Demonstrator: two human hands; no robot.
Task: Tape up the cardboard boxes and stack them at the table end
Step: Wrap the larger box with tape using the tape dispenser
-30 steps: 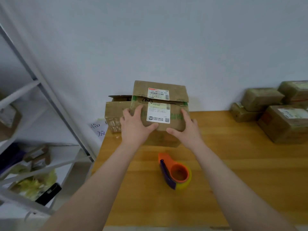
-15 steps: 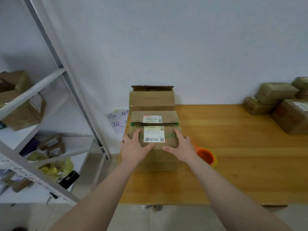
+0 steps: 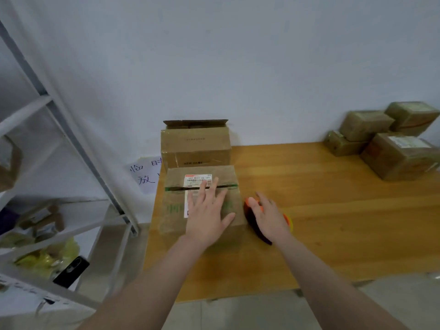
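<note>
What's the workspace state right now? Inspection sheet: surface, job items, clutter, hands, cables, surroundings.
Surface: wooden table, set against the wall.
Job's things: labelled box at the table's left end, with a dark gap along its top seam; taller box behind it, back flap up; tape dispenser right of the labelled box; pile of boxes at the far right.
Clutter: handwritten note beside the table's left edge.
Hands: left hand flat on the labelled box, fingers straight; right hand on the tape dispenser, grip unclear.
Cables: nothing seen.
Surroundings: white wall; metal rack at left holding bags and boxes.
</note>
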